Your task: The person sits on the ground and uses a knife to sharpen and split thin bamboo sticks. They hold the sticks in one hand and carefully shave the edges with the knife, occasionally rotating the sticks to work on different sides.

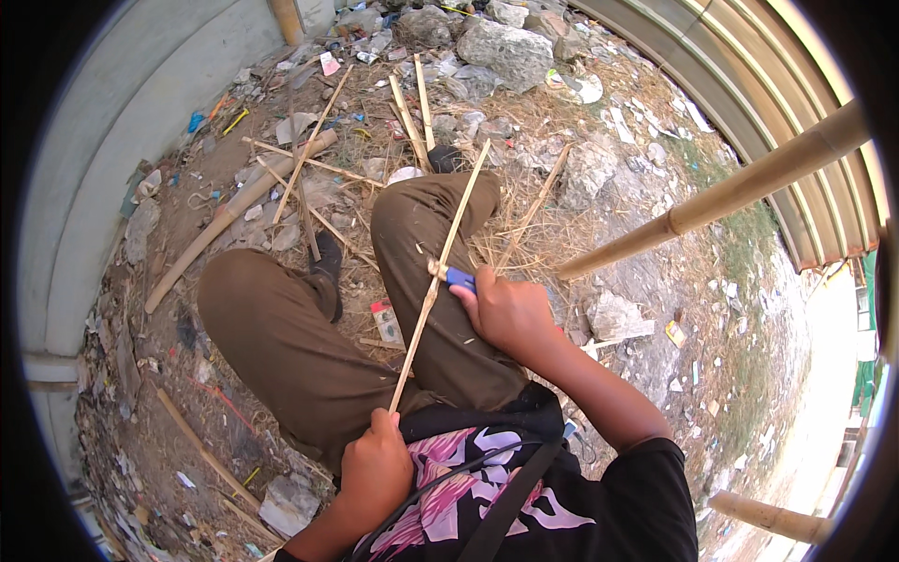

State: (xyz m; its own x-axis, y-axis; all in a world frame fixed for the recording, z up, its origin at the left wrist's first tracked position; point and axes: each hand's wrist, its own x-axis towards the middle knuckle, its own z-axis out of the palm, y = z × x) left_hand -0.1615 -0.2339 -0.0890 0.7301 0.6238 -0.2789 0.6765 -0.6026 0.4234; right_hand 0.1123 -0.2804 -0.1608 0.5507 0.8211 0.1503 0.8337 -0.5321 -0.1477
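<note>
My left hand (376, 465) is closed around the lower end of a thin bamboo strip (423, 317), close to my belly. The strip slants up and away across my brown trouser leg. My right hand (508, 309) grips a small blue-handled cutter (460, 278), its head touching the strip at about mid-length. The blade itself is too small to make out. Pale shavings lie on my thigh around it.
Several split bamboo strips (321, 140) and a thicker bamboo pole (229, 214) lie ahead. Another pole (712, 206) slants in from the right. Rocks (507, 54), straw and litter cover the ground. A grey wall (122, 122) curves along the left; corrugated sheeting (721, 66) stands at the right.
</note>
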